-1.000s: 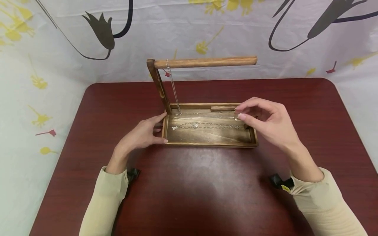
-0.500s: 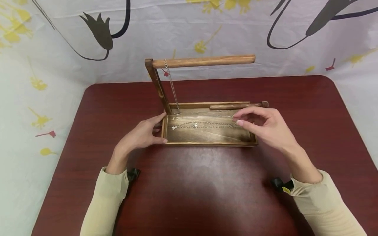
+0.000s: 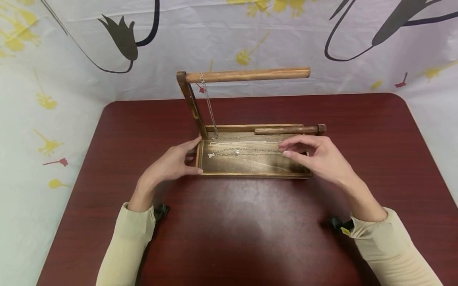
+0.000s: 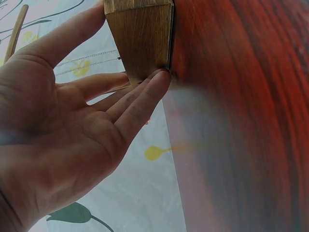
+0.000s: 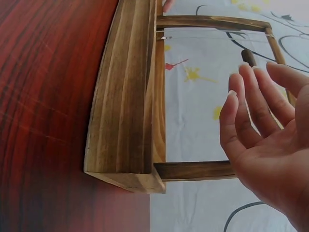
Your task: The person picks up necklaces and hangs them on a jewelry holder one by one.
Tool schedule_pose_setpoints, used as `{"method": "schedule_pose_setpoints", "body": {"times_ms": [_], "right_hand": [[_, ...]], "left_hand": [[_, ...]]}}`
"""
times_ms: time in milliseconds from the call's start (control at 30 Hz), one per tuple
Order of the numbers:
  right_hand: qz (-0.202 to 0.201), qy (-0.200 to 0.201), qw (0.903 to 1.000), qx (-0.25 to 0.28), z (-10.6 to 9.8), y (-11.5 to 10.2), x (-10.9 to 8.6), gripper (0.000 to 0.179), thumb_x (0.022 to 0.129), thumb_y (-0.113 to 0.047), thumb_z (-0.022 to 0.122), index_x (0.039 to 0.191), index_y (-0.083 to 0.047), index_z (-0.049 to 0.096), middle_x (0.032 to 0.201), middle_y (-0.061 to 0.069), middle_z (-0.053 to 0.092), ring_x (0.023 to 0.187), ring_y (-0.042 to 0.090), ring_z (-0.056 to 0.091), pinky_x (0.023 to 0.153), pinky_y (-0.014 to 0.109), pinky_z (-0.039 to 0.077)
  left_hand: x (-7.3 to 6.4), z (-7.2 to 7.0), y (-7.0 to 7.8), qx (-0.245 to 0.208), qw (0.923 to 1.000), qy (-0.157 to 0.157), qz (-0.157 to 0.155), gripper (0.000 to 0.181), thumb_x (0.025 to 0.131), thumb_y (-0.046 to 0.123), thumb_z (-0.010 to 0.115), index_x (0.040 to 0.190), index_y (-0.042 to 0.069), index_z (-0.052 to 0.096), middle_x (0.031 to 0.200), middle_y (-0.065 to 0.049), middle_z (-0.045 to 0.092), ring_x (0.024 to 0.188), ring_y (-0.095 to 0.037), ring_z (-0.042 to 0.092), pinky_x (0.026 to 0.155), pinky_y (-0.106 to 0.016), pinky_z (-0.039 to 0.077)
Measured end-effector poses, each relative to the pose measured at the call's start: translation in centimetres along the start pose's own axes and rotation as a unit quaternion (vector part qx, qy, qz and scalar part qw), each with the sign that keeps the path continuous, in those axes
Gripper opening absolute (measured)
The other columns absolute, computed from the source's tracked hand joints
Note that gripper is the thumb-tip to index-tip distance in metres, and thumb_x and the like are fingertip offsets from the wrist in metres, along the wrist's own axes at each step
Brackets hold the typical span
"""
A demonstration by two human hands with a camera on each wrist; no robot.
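Observation:
A brown wooden jewelry stand (image 3: pixel 250 168) with a shallow tray base sits on the table in the head view. My left hand (image 3: pixel 175 161) grips the tray's left end, thumb at the front corner and fingers toward the back; the left wrist view shows the fingers against the wooden end (image 4: pixel 140 41). Over the tray's right part hovers my right hand (image 3: pixel 322 159), its fingers gently curved and nothing between them in the right wrist view. Beneath its fingertips lie a thin gold necklace (image 3: pixel 243 142) and a silver chain necklace (image 3: pixel 257 154) with a flower-shaped pendant (image 3: pixel 210 155).
A tall post at the stand's left carries a long bar (image 3: pixel 250 75), from which a silver necklace (image 3: pixel 209 101) hangs near the post. A lower bar (image 3: pixel 286 130) runs along the back right. Behind the dark red table (image 3: pixel 250 226) hangs a patterned white cloth (image 3: pixel 200 39).
My right hand has moved down and left, from the lower bar to over the necklaces, uncovering the bar's right end. My left hand has kept its place on the tray.

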State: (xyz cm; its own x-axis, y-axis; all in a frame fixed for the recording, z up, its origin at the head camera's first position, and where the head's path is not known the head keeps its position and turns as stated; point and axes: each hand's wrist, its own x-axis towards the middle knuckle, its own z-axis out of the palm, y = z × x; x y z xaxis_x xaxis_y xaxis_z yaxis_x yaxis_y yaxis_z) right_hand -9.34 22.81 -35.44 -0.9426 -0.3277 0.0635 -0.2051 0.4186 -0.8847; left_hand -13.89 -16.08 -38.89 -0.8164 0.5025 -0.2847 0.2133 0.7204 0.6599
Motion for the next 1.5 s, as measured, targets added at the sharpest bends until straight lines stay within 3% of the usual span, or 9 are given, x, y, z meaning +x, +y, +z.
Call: {"method": "schedule_pose_setpoints", "body": {"times_ms": [400,1133,1500], "right_hand": [[0.017,-0.002,0.9998,-0.009,0.8,1.8,0.6,0.02,0.094,-0.012,0.07,0.113,-0.013,0.073,0.107,0.002,0.073,0.092,0.013,0.069,0.07,0.022,0.054],[-0.001,0.039,0.9988,-0.03,2.7,2.9,1.4,0.02,0.094,-0.007,0.069,0.113,-0.005,0.072,0.108,0.009,0.072,0.087,0.009,0.068,0.072,0.019,0.053],[-0.001,0.049,0.998,-0.041,3.6,3.6,1.8,0.019,0.093,-0.005,0.069,0.111,-0.005,0.071,0.105,0.012,0.072,0.085,0.02,0.07,0.074,0.017,0.053]], "left_hand": [[0.1,0.2,-0.1,0.003,1.0,0.0,0.004,0.102,0.081,0.022,0.085,0.159,0.012,0.021,0.158,-0.014,0.034,0.119,-0.028,0.062,0.101,-0.042,0.047],[0.1,0.2,-0.2,0.0,1.0,0.0,-0.002,0.101,0.082,0.022,0.084,0.16,0.014,0.021,0.155,-0.014,0.039,0.119,-0.028,0.062,0.101,-0.043,0.047],[0.0,0.1,0.0,0.001,1.0,-0.006,-0.005,0.101,0.082,0.023,0.084,0.16,0.015,0.019,0.156,-0.014,0.036,0.121,-0.029,0.06,0.101,-0.044,0.047]]}}
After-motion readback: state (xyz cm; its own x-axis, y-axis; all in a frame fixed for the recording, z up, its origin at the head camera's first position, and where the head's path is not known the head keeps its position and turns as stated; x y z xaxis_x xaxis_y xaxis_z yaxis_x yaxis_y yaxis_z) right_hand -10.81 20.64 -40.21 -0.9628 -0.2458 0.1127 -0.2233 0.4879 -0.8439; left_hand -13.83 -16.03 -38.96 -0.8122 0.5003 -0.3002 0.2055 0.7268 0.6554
